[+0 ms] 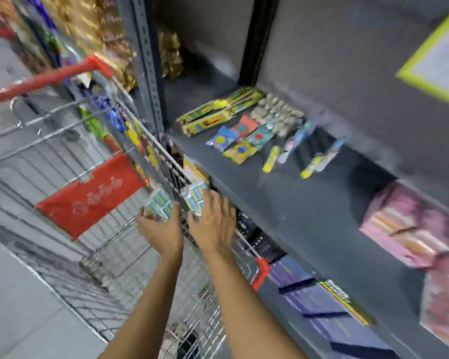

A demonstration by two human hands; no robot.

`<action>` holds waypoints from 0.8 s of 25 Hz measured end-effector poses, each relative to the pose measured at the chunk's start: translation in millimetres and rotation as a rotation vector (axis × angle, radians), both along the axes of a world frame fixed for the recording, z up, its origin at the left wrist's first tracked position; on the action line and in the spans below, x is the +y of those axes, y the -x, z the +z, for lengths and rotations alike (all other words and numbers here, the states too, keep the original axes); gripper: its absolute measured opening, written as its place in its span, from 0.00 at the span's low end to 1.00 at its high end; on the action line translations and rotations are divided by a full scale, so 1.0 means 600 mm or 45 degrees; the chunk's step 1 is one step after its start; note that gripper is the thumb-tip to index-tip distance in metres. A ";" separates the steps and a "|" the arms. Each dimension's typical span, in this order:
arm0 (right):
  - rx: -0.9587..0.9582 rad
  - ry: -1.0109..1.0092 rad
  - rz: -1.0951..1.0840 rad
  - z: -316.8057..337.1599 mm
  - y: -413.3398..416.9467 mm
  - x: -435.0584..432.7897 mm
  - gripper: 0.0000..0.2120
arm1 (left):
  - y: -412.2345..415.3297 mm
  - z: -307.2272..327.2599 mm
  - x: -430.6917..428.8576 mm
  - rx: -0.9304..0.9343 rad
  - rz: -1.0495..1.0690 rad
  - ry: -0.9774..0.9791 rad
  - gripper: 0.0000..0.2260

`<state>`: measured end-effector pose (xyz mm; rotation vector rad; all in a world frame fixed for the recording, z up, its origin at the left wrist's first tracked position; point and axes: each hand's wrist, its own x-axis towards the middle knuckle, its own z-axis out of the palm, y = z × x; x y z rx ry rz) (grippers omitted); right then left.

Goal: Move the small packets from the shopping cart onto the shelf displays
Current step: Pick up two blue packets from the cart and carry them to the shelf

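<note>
The frame is motion-blurred. Each hand holds a small blue-and-white packet above the wire shopping cart (62, 141). My left hand (163, 229) grips one packet (160, 202) just inside the cart's right rim. Beside it, my right hand (213, 221) grips a second packet (193, 195) at the rim, close to the front edge of the dark shelf (283, 198). Several small colourful packets (240, 141) lie on the shelf further back, with yellow-green boxes (218, 111) and slim packets (319, 159).
The cart has a red handle (44, 79) and a red child-seat flap (91, 195). More goods lean along its right side. A grey slotted upright (148, 60) stands behind it. Pink boxes (405, 229) sit at the shelf's right. Lower shelves hold dark blue packs (309, 283).
</note>
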<state>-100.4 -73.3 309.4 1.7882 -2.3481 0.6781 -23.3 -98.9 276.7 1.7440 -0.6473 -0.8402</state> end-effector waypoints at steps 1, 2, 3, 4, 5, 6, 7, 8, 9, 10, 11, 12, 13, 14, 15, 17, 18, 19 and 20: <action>0.007 0.038 0.002 0.034 0.013 -0.004 0.29 | 0.015 0.039 -0.015 -0.016 -0.038 0.060 0.33; 0.001 0.078 -0.011 0.067 0.029 -0.008 0.28 | 0.030 0.077 -0.027 -0.035 -0.093 0.125 0.33; -0.022 0.123 -0.037 0.102 0.050 -0.011 0.28 | 0.048 0.117 -0.038 -0.057 -0.153 0.188 0.33; -0.063 0.160 -0.068 0.129 0.069 -0.014 0.27 | 0.064 0.150 -0.047 -0.090 -0.208 0.239 0.33; -0.100 0.209 -0.110 0.157 0.091 -0.015 0.27 | 0.081 0.182 -0.054 -0.114 -0.269 0.295 0.33; -0.113 0.277 -0.166 0.182 0.116 -0.013 0.26 | 0.102 0.212 -0.057 -0.130 -0.339 0.366 0.34; -0.122 0.347 -0.229 0.205 0.145 -0.006 0.26 | 0.127 0.239 -0.052 -0.144 -0.410 0.434 0.34; -0.127 0.408 -0.281 0.223 0.172 0.002 0.25 | 0.151 0.257 -0.045 -0.156 -0.470 0.491 0.33; -0.129 0.445 -0.324 0.236 0.198 0.012 0.24 | 0.176 0.270 -0.034 -0.157 -0.533 0.538 0.31; -0.112 0.468 -0.383 0.246 0.233 0.035 0.24 | 0.212 0.281 -0.012 -0.132 -0.627 0.582 0.30; -0.077 0.472 -0.444 0.251 0.265 0.059 0.23 | 0.245 0.284 0.011 -0.103 -0.732 0.607 0.30; -0.038 0.454 -0.507 0.252 0.298 0.089 0.23 | 0.282 0.280 0.039 -0.084 -0.839 0.616 0.31; -0.008 0.435 -0.575 0.251 0.337 0.128 0.23 | 0.324 0.278 0.075 -0.074 -0.943 0.617 0.32; -0.005 0.416 -0.629 0.247 0.370 0.163 0.24 | 0.361 0.276 0.108 -0.056 -1.036 0.604 0.33; -0.016 0.401 -0.695 0.242 0.404 0.204 0.24 | 0.397 0.275 0.144 -0.009 -1.135 0.565 0.33; -0.038 0.383 -0.857 0.228 0.465 0.290 0.24 | 0.459 0.271 0.215 0.072 -1.324 0.493 0.32; -0.041 0.371 -0.937 0.220 0.490 0.335 0.24 | 0.484 0.266 0.250 0.079 -1.417 0.460 0.30; -0.043 0.337 -1.013 0.210 0.512 0.381 0.24 | 0.506 0.260 0.285 0.059 -1.510 0.433 0.28; -0.059 0.282 -1.084 0.198 0.529 0.424 0.25 | 0.525 0.251 0.317 0.022 -1.591 0.423 0.27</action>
